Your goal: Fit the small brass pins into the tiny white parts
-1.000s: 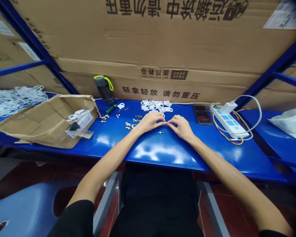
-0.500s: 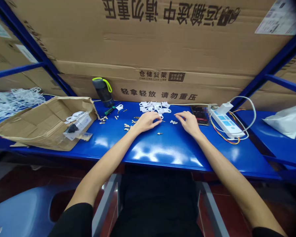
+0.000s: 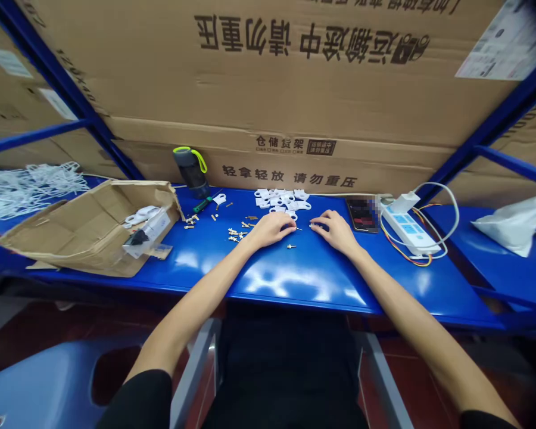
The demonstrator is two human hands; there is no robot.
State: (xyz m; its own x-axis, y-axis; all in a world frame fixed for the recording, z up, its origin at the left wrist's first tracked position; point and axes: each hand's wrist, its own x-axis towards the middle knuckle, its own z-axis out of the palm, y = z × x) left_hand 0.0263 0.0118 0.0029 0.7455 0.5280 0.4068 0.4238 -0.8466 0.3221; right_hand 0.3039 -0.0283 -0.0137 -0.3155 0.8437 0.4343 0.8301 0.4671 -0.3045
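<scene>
Resting half-curled on the blue steel surface [image 3: 268, 280], the left hand [image 3: 270, 230] and right hand [image 3: 335, 232] sit close together, though whether either pinches anything tiny cannot be told. A thin metal pin [image 3: 298, 229] lies between them, near small pale washers [image 3: 315, 225] at the right fingertips. White plastic clips [image 3: 282, 201] and brass pins [image 3: 234, 234] lie spread upper centre, within easy reach.
</scene>
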